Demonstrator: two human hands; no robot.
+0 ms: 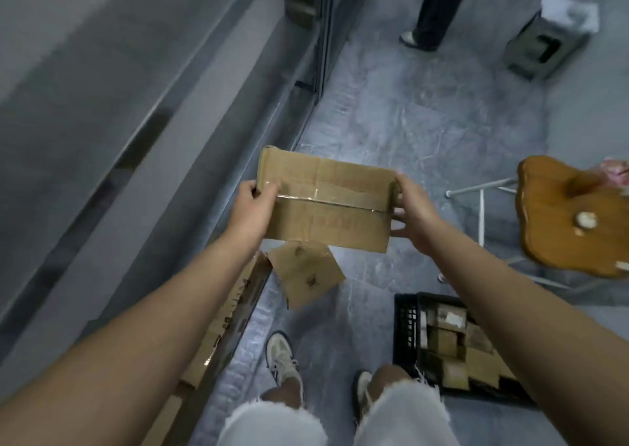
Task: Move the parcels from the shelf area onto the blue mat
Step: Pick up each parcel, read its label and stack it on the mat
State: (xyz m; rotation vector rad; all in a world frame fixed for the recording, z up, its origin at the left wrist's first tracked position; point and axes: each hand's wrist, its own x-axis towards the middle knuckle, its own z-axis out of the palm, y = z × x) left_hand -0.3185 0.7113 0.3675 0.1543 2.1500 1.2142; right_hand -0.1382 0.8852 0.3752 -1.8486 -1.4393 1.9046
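**A:** From the head camera, where is the parcel?

**B:** The parcel (326,204) is held in the air in front of the person, above the grey floor (408,122), with its taped seam facing up. The left hand (253,209) grips the left end — thumb on the top face, fingers curled round the edge. The right hand (413,212) grips the right end, with its fingers wrapped under.

**A:** And below it?

**B:** A cardboard flap (306,275) shows just beneath the parcel. I cannot tell whether it is attached. A flattened carton (231,316) lies along the wall on the left.

**A:** To the right?

**B:** A black crate (406,323) holding small boxes sits on the floor near the right foot. A wooden stool (561,221) stands farther off.
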